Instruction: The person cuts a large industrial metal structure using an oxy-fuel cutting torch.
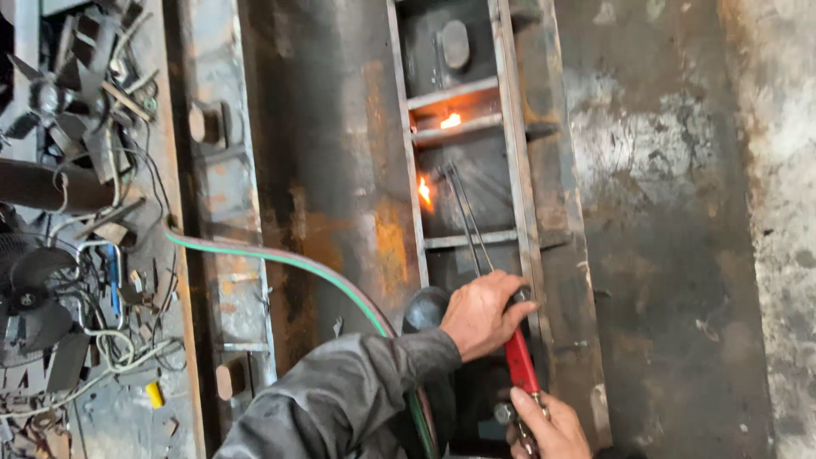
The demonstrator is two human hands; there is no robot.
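floor (680,255): stained grey concrete
on it: rusty steel frame (510,212) lying lengthwise
left side: tangled wire scrap (93,255), black fan (30,297), yellow piece (154,394)

the right hand (548,429) is cut off by the bottom edge, so its grip on the red-handled torch (520,361) shows only partly. the left hand (480,313) covers the torch body beneath its fingers. below both grips, the twin hose (289,263) vanishes behind the grey sleeve (340,399).
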